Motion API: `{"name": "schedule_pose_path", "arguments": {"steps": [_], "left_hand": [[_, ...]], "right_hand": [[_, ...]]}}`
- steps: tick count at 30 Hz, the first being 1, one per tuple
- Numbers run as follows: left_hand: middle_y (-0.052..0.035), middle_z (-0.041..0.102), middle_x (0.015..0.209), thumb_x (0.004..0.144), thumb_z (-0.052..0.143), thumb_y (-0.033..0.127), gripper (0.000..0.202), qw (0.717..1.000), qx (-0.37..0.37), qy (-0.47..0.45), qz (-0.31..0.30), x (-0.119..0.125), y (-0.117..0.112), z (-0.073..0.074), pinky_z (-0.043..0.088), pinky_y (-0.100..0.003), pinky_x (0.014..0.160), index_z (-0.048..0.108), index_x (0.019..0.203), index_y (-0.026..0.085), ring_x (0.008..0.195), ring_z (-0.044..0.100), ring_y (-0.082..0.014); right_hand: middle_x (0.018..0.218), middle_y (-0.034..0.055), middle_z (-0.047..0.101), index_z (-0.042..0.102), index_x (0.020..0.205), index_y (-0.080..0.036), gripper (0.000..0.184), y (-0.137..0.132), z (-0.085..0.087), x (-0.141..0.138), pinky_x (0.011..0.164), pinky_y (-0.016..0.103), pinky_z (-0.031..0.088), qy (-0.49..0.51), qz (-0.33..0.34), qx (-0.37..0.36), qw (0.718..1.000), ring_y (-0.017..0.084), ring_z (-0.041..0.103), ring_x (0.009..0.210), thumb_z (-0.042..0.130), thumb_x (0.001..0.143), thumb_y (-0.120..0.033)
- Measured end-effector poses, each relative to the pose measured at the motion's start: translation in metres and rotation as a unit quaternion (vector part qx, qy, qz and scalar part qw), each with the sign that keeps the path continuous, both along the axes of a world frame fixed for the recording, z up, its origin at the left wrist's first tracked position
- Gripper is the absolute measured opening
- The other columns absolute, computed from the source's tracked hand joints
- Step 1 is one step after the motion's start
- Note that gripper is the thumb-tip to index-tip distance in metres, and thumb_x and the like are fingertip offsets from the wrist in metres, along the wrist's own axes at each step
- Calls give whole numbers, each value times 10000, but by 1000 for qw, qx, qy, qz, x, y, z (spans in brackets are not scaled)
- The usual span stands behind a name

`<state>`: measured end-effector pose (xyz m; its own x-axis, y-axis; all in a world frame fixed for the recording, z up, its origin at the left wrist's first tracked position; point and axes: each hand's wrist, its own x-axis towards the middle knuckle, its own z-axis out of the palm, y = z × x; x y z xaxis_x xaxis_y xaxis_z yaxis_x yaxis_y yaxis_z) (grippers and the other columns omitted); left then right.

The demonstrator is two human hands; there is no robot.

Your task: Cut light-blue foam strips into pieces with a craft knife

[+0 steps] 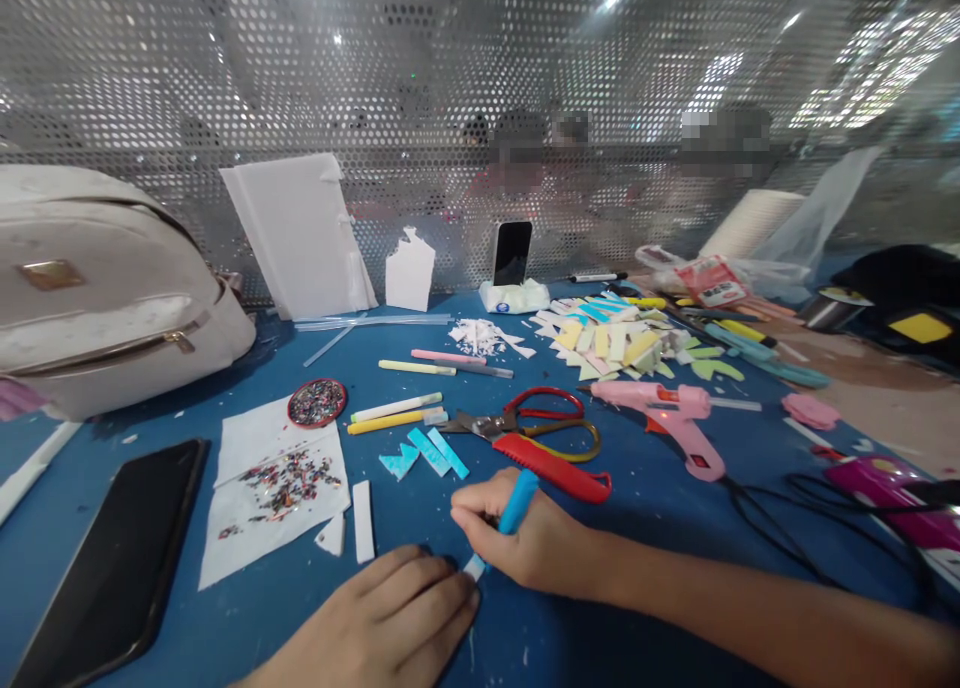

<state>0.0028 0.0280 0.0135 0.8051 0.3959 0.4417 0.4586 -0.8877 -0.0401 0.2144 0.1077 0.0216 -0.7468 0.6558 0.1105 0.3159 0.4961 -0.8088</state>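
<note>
Blue marker (pixel 520 500) is gripped in the right hand (pixel 536 548), its lower end directed at a small strip (pixel 474 569) between the hands. Left hand (pixel 397 618) lies palm down on the tabletop (pixel 232 623), fingertips at the strip; whether it pinches or only presses cannot be told. Colouring of this strip is judged partial: blue and white both show. Three blue pieces (pixel 428 452), beyond the hands, appear finished. One white bar (pixel 363 521), just beyond the left hand, shows no blue and appears uncoloured.

A craft workspace, shown by glue gun (pixel 675 402), scissors (pixel 489 425) and markers (pixel 519 503).
</note>
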Motion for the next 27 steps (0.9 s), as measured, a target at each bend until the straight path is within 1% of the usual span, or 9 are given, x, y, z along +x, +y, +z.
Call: {"name": "schedule_pose_path", "arguments": {"steps": [3, 6, 13, 16, 18, 21, 25, 27], "left_hand": [[-56, 671, 1244, 1077, 336, 168, 354, 1000, 2, 4, -3, 0, 0, -1, 474, -288, 1078, 615, 1288, 109, 1131, 639, -161], [-77, 673, 1232, 1073, 352, 165, 344, 1000, 2, 4, -9, -1, 1, -2, 475, -289, 1079, 613, 1287, 100, 1124, 642, -163], [-31, 675, 1244, 1080, 306, 158, 378, 1000, 5, -5, -5, 1, 3, 0, 505, -287, 1039, 637, 1258, 113, 1110, 644, -169], [-57, 674, 1243, 1081, 299, 162, 383, 1000, 0, 3, -9, 0, 2, -1, 509, -289, 1036, 622, 1280, 104, 1117, 641, -171], [-66, 673, 1245, 1078, 301, 159, 383, 1000, -2, 7, -11, -1, 2, -2, 512, -295, 1034, 616, 1288, 99, 1117, 640, -174], [-50, 671, 1253, 1076, 302, 153, 384, 1000, 1, 5, -9, -2, 1, -2, 497, -289, 1049, 622, 1283, 104, 1119, 636, -173], [-58, 668, 1248, 1076, 323, 154, 364, 1000, 10, 5, -8, -1, 1, -1, 464, -287, 1082, 617, 1284, 102, 1131, 630, -163], [-47, 666, 1251, 1078, 319, 156, 367, 1000, 8, 5, -7, -1, 1, 0, 455, -283, 1088, 617, 1286, 108, 1131, 629, -160]], "right_hand": [[565, -79, 198, 210, 617, -206, 384, 0, 0, 0, 500, 257, 193, 1, -9, -10, 1000, 80, 226, 526, 450, 917, -192], [568, -78, 186, 206, 615, -205, 390, 0, 1, -1, 503, 260, 191, -1, -7, -5, 1000, 82, 219, 530, 451, 918, -199], [564, -76, 197, 213, 607, -208, 393, 0, 0, 0, 505, 264, 194, -5, -6, -10, 1000, 86, 227, 525, 449, 921, -210], [570, -76, 218, 221, 618, -210, 387, -1, -1, 0, 513, 266, 200, 0, -18, -14, 1000, 89, 238, 535, 454, 927, -214], [572, -76, 205, 216, 616, -210, 395, -1, -3, 1, 512, 266, 195, -2, -10, -13, 1000, 89, 233, 532, 455, 930, -217], [573, -76, 209, 221, 618, -209, 391, 0, -3, 0, 509, 261, 196, 3, -13, -19, 1000, 87, 237, 532, 451, 935, -216], [564, -77, 203, 217, 611, -209, 390, 0, 0, -1, 501, 262, 191, 4, -12, -22, 1000, 86, 232, 525, 447, 927, -205], [564, -77, 209, 215, 613, -211, 385, 0, 1, -1, 499, 261, 193, 8, -16, -27, 999, 85, 233, 526, 439, 926, -204]]}}
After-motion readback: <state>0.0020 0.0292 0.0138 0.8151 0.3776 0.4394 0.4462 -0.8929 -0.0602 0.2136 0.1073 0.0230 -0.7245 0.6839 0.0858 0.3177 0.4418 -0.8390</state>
